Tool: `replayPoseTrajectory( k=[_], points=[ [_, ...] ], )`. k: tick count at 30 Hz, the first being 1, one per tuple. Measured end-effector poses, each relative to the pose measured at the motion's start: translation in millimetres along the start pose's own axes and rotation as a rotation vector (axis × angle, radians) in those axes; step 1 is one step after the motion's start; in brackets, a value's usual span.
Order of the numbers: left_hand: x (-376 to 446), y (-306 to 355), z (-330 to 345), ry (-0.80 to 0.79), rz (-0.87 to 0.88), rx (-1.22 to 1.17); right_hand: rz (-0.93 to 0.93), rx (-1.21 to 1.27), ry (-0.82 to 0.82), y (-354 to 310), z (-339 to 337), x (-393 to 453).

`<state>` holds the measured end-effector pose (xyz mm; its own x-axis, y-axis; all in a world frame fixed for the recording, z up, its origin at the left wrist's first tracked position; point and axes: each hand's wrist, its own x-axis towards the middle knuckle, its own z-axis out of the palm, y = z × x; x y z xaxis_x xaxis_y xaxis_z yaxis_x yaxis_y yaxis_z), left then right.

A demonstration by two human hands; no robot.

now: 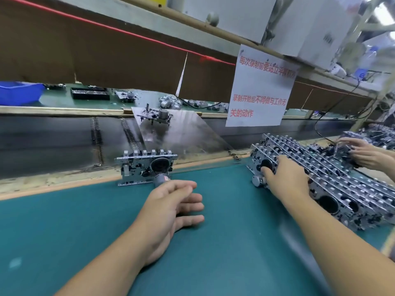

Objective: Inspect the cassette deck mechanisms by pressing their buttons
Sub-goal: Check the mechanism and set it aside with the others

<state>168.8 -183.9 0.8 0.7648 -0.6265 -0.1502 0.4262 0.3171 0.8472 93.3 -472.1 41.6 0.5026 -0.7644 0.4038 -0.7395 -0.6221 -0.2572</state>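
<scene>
Left hand (171, 207) hovers over the green mat (64, 231), fingers relaxed, holding nothing. Right hand (285, 178) grips the front mechanism of the stacked row (342, 184).

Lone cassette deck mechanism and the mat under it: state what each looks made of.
Lone cassette deck mechanism: apparently stamped sheet metal, bare silvery-grey, with glinting edges and tabs; darker parts could be plastic. Mat: teal, matte and smooth, likely rubber or vinyl bench covering.
</scene>
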Motion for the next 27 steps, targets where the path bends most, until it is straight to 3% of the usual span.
replayPoseTrajectory(
  k=[3,6,9,10,13,15,19,24,27],
  points=[
    [-4,2,3,-0.002,0.005,0.004,0.011,-0.119,-0.053,-8,-13,-7],
    [-6,5,5,0.001,0.008,0.006,-0.109,-0.237,0.123,-26,-35,-24],
    [-6,6,5,0.016,0.010,0.036,-0.406,-0.001,0.250,-67,-49,-46],
    [-8,7,5,-0.004,0.006,0.057,-0.526,0.123,0.176,-86,-51,-54],
    [-11,7,7,-0.092,-0.002,0.186,-0.776,0.413,-0.296,-147,-48,-75],
    [-9,7,7,-0.060,-0.005,0.180,-0.886,0.392,-0.466,-177,-37,-78],
    [0,11,1,0.056,-0.110,-0.044,-0.933,0.407,-0.301,-183,-20,-67],
    [4,19,-6,0.134,-0.129,-0.302,-0.859,0.647,0.027,-114,-5,-71],
    [9,34,-17,0.209,-0.114,-0.480,-0.862,0.777,0.033,-91,1,-93]
  ],
)
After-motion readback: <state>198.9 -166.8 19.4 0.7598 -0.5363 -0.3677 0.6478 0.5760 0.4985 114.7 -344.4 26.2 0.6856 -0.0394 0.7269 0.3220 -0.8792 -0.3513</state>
